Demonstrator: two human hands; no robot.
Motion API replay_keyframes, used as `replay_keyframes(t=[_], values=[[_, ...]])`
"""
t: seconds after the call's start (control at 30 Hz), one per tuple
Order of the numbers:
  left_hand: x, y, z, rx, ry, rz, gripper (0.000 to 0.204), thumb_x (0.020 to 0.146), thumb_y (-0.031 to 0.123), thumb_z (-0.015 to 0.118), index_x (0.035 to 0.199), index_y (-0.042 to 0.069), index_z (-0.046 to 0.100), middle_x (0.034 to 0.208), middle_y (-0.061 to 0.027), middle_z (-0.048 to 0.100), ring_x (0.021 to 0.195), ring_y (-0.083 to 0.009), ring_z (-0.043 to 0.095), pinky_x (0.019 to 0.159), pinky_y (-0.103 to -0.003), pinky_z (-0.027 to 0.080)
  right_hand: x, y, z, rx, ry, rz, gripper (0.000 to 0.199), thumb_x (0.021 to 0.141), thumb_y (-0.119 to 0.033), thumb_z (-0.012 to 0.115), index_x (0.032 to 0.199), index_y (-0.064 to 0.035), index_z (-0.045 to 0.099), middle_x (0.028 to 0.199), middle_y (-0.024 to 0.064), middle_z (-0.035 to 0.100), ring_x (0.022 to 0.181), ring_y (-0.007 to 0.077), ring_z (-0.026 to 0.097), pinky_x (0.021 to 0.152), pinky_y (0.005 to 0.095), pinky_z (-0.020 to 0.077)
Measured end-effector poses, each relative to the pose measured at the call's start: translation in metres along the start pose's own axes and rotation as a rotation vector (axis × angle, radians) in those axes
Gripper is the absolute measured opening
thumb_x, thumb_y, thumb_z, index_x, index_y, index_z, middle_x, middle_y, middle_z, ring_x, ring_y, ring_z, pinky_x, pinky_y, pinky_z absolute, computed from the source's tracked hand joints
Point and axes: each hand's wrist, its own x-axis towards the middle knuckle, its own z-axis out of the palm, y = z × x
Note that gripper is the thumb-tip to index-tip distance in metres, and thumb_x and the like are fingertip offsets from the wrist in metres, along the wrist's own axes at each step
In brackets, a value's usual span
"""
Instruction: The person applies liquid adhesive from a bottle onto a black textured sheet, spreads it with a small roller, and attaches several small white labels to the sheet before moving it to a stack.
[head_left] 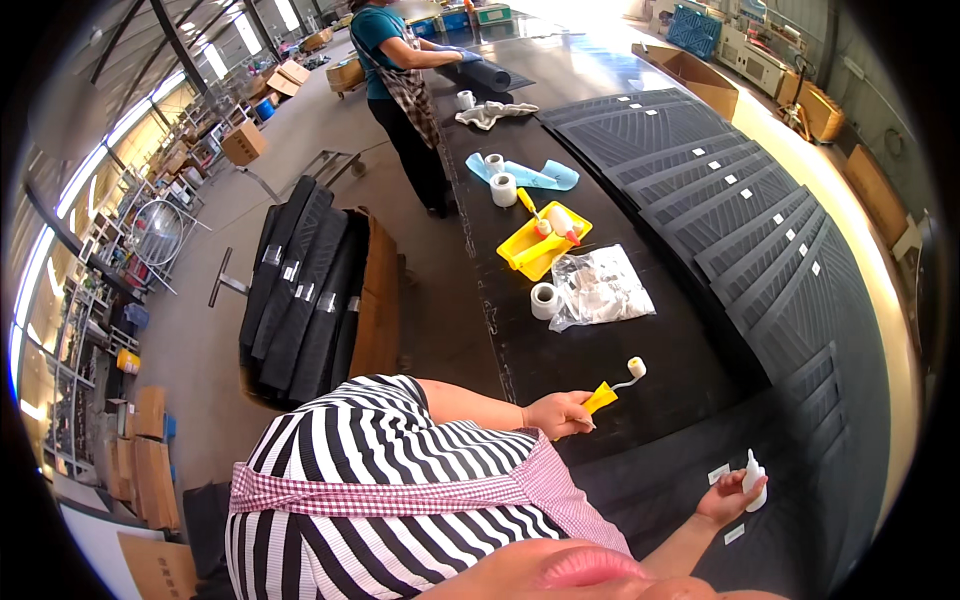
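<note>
Before us runs a long black table (690, 350), with grey mats (780, 250) overlapping along its right side, a carton (375, 310) of dark sheets (300, 290) on the floor to its left, and a co-worker (385, 35) at its far left edge, gloved hands on a dark roll (485, 75). Midway along it we see a yellow tray (520, 240) and, just nearer, a clear bag (605, 285) beside a white roll (545, 300). Nearest us, our left hand (557, 414) has its fingers curled round the yellow handle of a small roller (602, 397), its white head toward the far right, while our right hand (727, 497), farther right, grasps a white bottle (757, 490) in its bent fingers.
</note>
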Motion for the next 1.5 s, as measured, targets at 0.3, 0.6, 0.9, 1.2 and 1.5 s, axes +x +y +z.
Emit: replay_keyframes(t=[0.3,0.6,0.9,1.2,1.5], values=[[0.002,0.005,-0.002,-0.026,-0.009,-0.019,0.01,0.087,0.011,0.074,0.095,0.006,0.072,0.122,-0.0193,0.059,0.099,-0.0342,0.063,0.086,-0.037,0.051,0.001,-0.006,0.012,0.006,0.055,-0.077,0.036,0.092,-0.04,0.068,0.089,-0.0043,0.064,0.073,0.0044,0.06,0.062,0.0138,0.052,0.059,0.0269,0.0421],[-0.002,-0.001,0.002,-0.037,0.0,-0.033,0.012,0.085,0.011,0.075,0.096,0.008,0.073,0.127,-0.024,0.058,0.103,-0.0367,0.064,0.089,-0.038,0.051,-0.011,-0.001,0.004,0.115,-0.019,-0.01,0.038,0.089,-0.041,0.069,0.088,-0.004,0.065,0.075,0.0043,0.061,0.063,0.0141,0.053,0.061,0.0278,0.0415],[0.0,-0.001,0.002,-0.025,-0.014,-0.032,0.013,0.085,0.012,0.075,0.098,0.009,0.073,0.125,-0.0248,0.058,0.102,-0.0379,0.063,0.09,-0.038,0.051,-0.02,-0.005,0.009,0.239,-0.105,0.041,0.039,0.087,-0.042,0.071,0.086,-0.0037,0.066,0.078,0.0042,0.062,0.064,0.0143,0.053,0.062,0.0287,0.0408],[0.002,-0.003,0.004,-0.022,0.001,0.007,0.012,0.085,0.014,0.074,0.095,0.008,0.072,0.124,-0.0252,0.058,0.101,-0.0393,0.063,0.089,-0.039,0.051,-0.03,-0.011,0.011,0.326,-0.157,0.088,0.041,0.084,-0.043,0.072,0.084,-0.0034,0.066,0.08,0.0042,0.064,0.066,0.0146,0.054,0.063,0.0296,0.0402],[0.001,0.003,0.003,-0.065,-0.019,-0.057,0.01,0.084,0.01,0.075,0.094,0.007,0.073,0.12,-0.0207,0.06,0.103,-0.035,0.063,0.089,-0.038,0.05,-0.04,-0.012,0.019,0.423,-0.242,0.153,0.042,0.081,-0.045,0.073,0.082,-0.003,0.067,0.082,0.0041,0.065,0.067,0.0148,0.055,0.065,0.0305,0.0396]])
